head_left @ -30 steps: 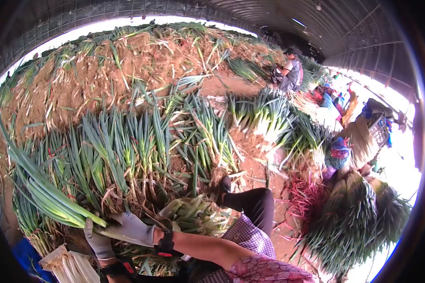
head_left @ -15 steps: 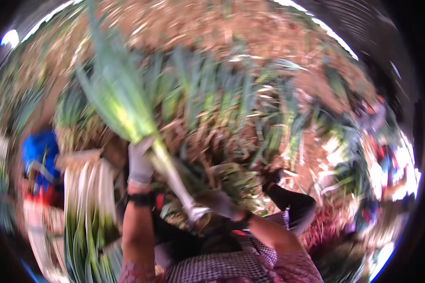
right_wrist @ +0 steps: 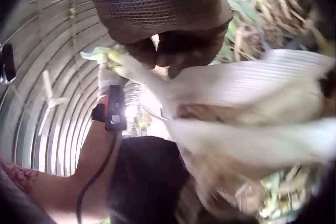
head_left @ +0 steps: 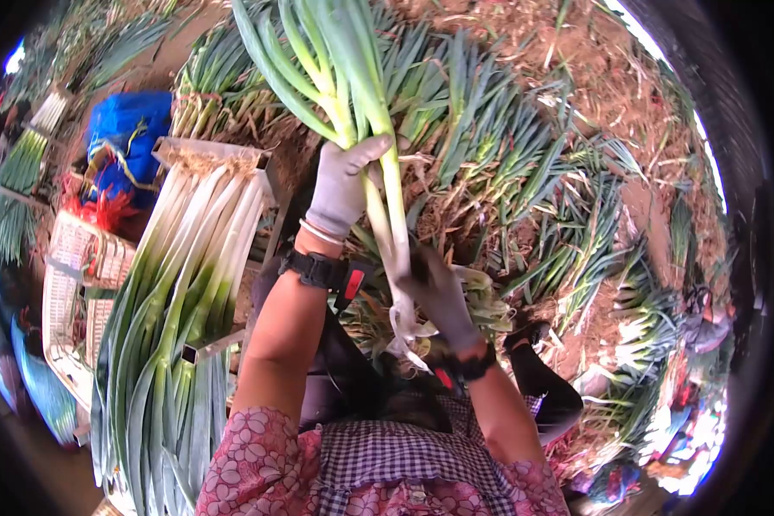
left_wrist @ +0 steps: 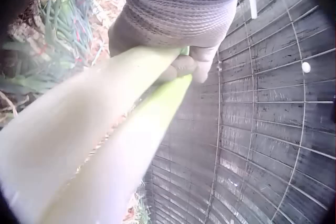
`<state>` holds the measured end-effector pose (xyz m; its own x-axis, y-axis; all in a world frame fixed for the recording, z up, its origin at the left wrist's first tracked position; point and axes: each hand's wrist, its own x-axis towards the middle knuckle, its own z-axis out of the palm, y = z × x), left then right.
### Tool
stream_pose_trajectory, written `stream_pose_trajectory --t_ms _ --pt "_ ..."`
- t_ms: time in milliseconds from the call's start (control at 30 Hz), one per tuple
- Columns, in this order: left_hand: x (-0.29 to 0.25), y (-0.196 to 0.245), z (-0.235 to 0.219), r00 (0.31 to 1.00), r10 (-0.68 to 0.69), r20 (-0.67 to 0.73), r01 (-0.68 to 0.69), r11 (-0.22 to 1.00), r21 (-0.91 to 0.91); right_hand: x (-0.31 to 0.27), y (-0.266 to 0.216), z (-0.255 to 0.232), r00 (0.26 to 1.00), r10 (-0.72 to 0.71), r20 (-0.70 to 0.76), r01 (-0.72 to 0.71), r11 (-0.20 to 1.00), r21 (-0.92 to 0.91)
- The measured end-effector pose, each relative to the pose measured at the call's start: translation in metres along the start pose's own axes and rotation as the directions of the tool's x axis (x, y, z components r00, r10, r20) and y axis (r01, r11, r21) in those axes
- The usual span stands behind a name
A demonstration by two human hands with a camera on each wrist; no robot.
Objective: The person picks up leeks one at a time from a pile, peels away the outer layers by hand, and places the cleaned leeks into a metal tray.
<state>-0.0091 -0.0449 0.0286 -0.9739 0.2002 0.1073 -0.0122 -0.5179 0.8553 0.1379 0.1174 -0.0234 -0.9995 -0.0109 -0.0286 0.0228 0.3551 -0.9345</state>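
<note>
My gloved left hand [head_left: 344, 176] grips green onions [head_left: 391, 206] partway up the stalks, where white turns to green. Their leaves fan upward past the top of the head view, and the white ends point down toward my lap. Two thick pale stalks [left_wrist: 105, 98] run out from under the gloved fingers in the left wrist view. Lower down, my gloved right hand [head_left: 439, 292] holds the white part near the root end, its fingers curled. Loose whitish outer layers [right_wrist: 247, 87] hang off the stalk beside it in the right wrist view.
At left, a bundle of green onions [head_left: 198, 215] lies in a frame [head_left: 271, 181], roots against its far board. Beyond it are a pale crate [head_left: 69, 284], red strings [head_left: 103, 209] and a blue bag [head_left: 133, 125]. Rows of green onions [head_left: 490, 129] cover the ground ahead.
The head view has swung left and down. The green onions have moved from the far left to in front of my body. My right hand has shifted to the white root end.
</note>
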Motion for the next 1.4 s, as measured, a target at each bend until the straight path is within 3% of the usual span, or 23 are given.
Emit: stream_pose_trajectory --t_ms 33,67,100,167,233,300,433,500,567,600,667,767,867,933,967,1033,1100,1133,1200,1233,1267,1333,1400 --pt "0.003 0.002 -0.008 0.998 0.042 -0.042 -0.041 0.999 0.027 -0.023 0.000 -0.002 0.974 0.222 0.044 -0.226 0.962 0.150" --pt "0.003 0.007 -0.012 0.992 0.079 -0.097 -0.066 0.989 0.133 -0.044 0.022 -0.010 0.868 0.450 0.212 -0.497 0.784 0.372" --pt "0.002 0.012 -0.013 0.984 0.111 -0.137 -0.076 0.968 0.238 -0.051 0.020 -0.006 0.861 0.460 0.217 -0.509 0.779 0.367" --pt "0.008 0.010 -0.012 0.970 0.096 -0.222 -0.078 0.993 0.085 -0.063 0.015 -0.003 0.957 0.290 -0.013 -0.277 0.925 0.259" --pt "0.008 0.005 -0.007 0.970 0.054 -0.236 -0.044 0.998 0.045 -0.041 0.022 -0.001 0.946 0.321 -0.050 -0.312 0.941 0.131" --pt "0.003 0.001 0.006 0.955 0.091 -0.283 -0.076 0.995 0.064 -0.012 0.000 0.012 0.972 -0.120 -0.201 0.084 0.980 -0.178" --pt "-0.004 0.003 0.000 0.969 0.082 -0.234 -0.079 0.997 0.022 -0.001 0.008 0.020 0.959 -0.209 -0.192 0.102 0.885 -0.455" --pt "-0.009 0.005 -0.007 0.981 0.057 -0.183 -0.055 0.998 0.020 -0.004 0.006 0.005 0.997 0.041 -0.067 -0.047 0.996 -0.080" --pt "-0.011 -0.002 -0.013 0.992 -0.124 -0.003 0.124 0.992 -0.011 0.012 -0.013 -0.010 0.983 0.145 0.115 -0.179 0.906 0.385" --pt "-0.014 -0.001 -0.007 0.952 -0.237 0.196 0.259 0.961 -0.099 0.029 -0.027 -0.016 0.973 0.152 0.174 -0.212 0.883 0.418" --pt "-0.023 -0.012 0.008 0.967 -0.202 0.155 0.209 0.978 -0.028 0.040 -0.047 -0.022 0.964 0.132 0.232 -0.227 0.863 0.451" --pt "-0.022 -0.007 0.006 0.960 -0.269 0.081 0.259 0.959 0.116 0.018 -0.042 -0.022 0.990 -0.024 0.140 0.014 0.997 0.071" --pt "-0.018 -0.019 0.011 0.953 -0.299 0.050 0.289 0.946 0.144 -0.009 -0.028 -0.013 1.000 0.007 0.024 -0.012 0.981 0.195" --pt "-0.012 -0.020 0.017 0.950 -0.310 -0.031 0.312 0.945 0.099 -0.010 -0.032 -0.020 0.991 0.006 -0.136 -0.029 0.986 -0.165" --pt "-0.009 -0.020 0.019 0.940 -0.319 -0.122 0.326 0.945 0.041 -0.017 -0.029 -0.025 0.990 0.001 -0.139 -0.024 0.986 -0.164" --pt "0.005 -0.035 -0.002 0.944 -0.260 -0.205 0.257 0.965 -0.041 -0.060 -0.019 -0.036 0.977 -0.148 -0.151 0.062 0.884 -0.463" --pt "0.021 -0.044 -0.020 0.936 -0.228 -0.267 0.235 0.972 -0.007 -0.104 -0.008 -0.050 0.984 -0.021 -0.179 -0.043 0.937 -0.346" --pt "0.021 -0.036 -0.011 0.908 -0.180 -0.379 0.147 0.983 -0.114 -0.105 -0.012 -0.059 0.984 -0.025 -0.176 -0.039 0.937 -0.347" --pt "0.018 -0.042 -0.018 0.901 -0.206 -0.381 0.198 0.978 -0.061 -0.121 -0.027 -0.073 0.953 0.193 -0.236 -0.244 0.946 -0.212" --pt "0.020 -0.056 -0.022 0.893 -0.205 -0.400 0.198 0.978 -0.059 -0.104 -0.033 -0.072 0.962 0.015 -0.272 -0.114 0.929 -0.353" --pt "0.017 -0.067 -0.025 0.908 -0.179 -0.379 0.180 0.983 -0.032 -0.075 -0.044 -0.071 0.952 -0.263 -0.154 0.175 0.885 -0.432" --pt "0.017 -0.070 -0.007 0.868 -0.222 -0.444 0.194 0.975 -0.108 -0.033 -0.048 -0.055 0.940 -0.282 -0.193 0.109 0.783 -0.612" --pt "0.011 -0.074 -0.002 0.817 -0.340 -0.466 0.286 0.940 -0.185 -0.002 -0.034 -0.046 0.971 -0.196 -0.139 0.091 0.835 -0.543"
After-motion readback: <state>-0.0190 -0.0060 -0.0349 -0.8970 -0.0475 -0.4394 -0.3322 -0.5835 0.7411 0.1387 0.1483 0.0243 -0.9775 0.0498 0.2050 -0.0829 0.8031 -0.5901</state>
